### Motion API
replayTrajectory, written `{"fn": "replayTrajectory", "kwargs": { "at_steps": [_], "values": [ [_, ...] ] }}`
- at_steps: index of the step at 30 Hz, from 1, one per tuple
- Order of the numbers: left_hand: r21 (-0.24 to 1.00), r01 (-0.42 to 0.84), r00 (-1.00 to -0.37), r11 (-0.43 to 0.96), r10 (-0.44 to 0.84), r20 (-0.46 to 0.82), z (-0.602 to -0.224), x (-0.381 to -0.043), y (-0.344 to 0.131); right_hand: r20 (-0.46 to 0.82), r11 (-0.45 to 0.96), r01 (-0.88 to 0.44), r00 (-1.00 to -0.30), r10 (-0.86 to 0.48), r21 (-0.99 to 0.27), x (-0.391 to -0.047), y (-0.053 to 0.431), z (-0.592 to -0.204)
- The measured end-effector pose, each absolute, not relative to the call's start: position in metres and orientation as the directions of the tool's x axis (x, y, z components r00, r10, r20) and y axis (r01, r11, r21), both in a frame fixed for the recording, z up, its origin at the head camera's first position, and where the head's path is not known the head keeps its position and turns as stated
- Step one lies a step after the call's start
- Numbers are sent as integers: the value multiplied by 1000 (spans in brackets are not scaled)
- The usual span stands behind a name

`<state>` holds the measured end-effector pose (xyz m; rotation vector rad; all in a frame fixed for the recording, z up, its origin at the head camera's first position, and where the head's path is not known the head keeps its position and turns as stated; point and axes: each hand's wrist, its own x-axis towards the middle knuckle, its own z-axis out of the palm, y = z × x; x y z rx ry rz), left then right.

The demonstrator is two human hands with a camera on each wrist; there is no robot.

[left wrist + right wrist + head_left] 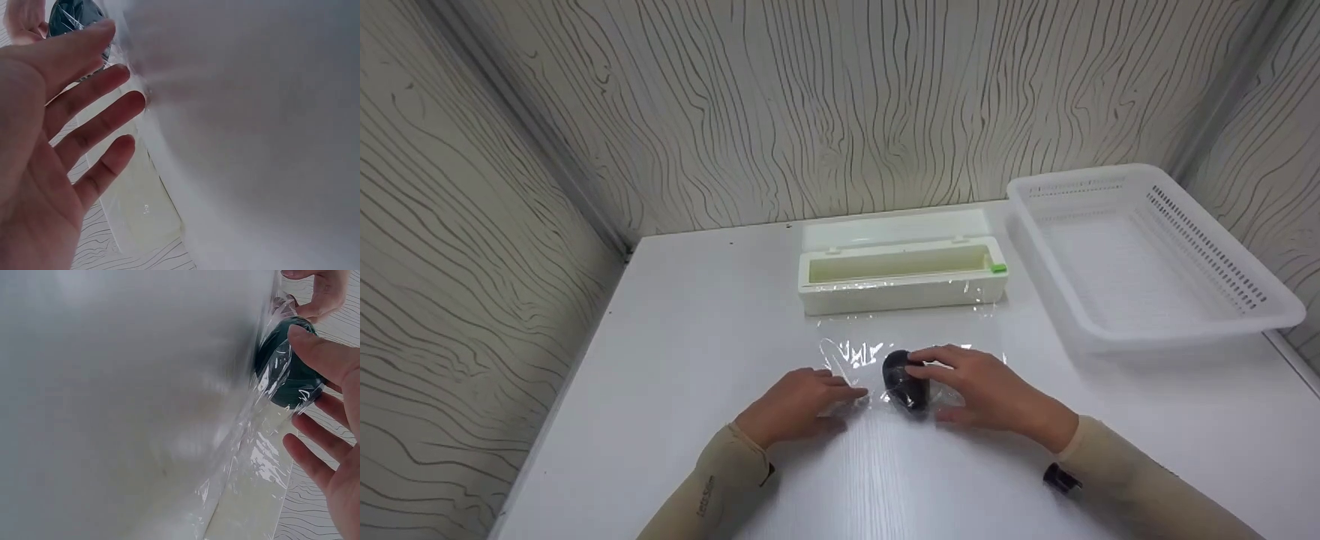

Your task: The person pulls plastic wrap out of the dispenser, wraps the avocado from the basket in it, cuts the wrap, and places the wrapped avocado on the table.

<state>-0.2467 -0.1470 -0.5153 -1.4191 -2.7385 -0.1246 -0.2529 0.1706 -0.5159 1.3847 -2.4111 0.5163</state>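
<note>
A dark green, glossy oval object (906,381) lies on the white table with clear cling film (859,354) around it; its exact kind is hard to tell. My right hand (986,390) touches its top and far side with loosely extended fingertips. The thumb stands at its near side, seemingly a little apart in the head view. My left hand (804,405) rests to its left, fingers extended at the film's edge and apart from the object. In the right wrist view, the film stretches over the dark object (287,365) and past the fingers.
Behind the hands stands a white film dispenser box (904,296), lid laid back, with a green slider (998,268) at its right end; film runs from its front. A white plastic basket (1185,330) sits at the right. Wood-patterned panels (825,112) wall the table.
</note>
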Motion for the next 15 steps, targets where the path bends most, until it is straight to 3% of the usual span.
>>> {"fn": "replayTrajectory", "kwargs": {
  "at_steps": [8,15],
  "values": [
    [50,806,-591,590,794,145,-517,-250,-150,374,575,-801,-591,-715,-165,-253,162,-513],
    [46,797,-599,602,779,185,-518,-253,-150,395,599,-788,-600,-696,-141,-257,156,-512]
  ]
}}
